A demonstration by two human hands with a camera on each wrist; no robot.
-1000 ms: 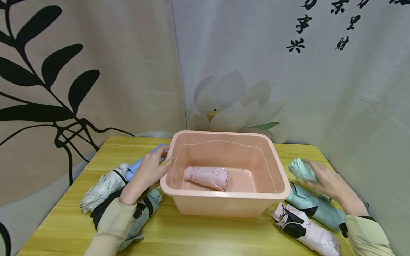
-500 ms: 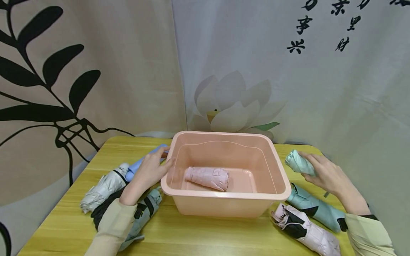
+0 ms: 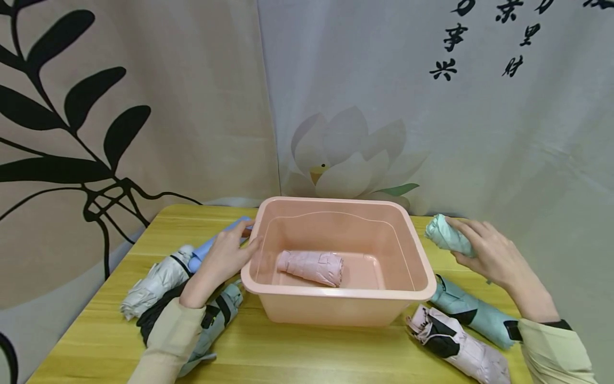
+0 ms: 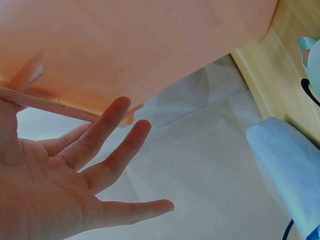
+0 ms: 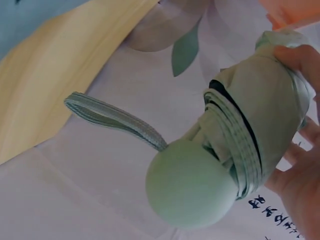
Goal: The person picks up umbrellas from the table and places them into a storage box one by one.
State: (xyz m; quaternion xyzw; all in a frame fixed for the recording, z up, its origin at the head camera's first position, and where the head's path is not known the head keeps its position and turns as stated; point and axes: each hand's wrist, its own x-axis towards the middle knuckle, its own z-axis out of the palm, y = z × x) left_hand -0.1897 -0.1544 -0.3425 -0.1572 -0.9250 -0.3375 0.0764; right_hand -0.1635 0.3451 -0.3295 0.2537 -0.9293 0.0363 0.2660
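With fingers of right hand (image 3: pixel 489 253) curled round mint umbrella (image 3: pixel 448 236), grips furled canopy (image 5: pixel 267 92), leaving round handle (image 5: pixel 192 184) and loose strap (image 5: pixel 142 131) free. Holds it to right of tub (image 3: pixel 336 312), apart from rim (image 3: pixel 336 293). With left hand (image 3: pixel 226 255), touches tub's left rim; has fingers spread there, mostly straight. Cannot tell how firm a hold.

Note pink umbrella (image 3: pixel 310 268) lying inside tub, toward its left side; teal umbrella (image 3: pixel 475 311) and lilac umbrella (image 3: pixel 467 349) on table (image 3: pixel 345 354), to right of tub.

Judged risks: could lose mint umbrella to a slip, from slick-looking fabric and handle weight beyond the fingers. Could snag strap on tub rim if carried low across it, especially with strap mostly hidden in head view. Might knock tub with handle and send it sliding on table, given a possibly light left-hand touch. If released high over tub, might land on pink umbrella and shove it askew. Might also brush teal umbrella, lying beside right sleeve (image 3: pixel 556 346), and roll it farther from tub.
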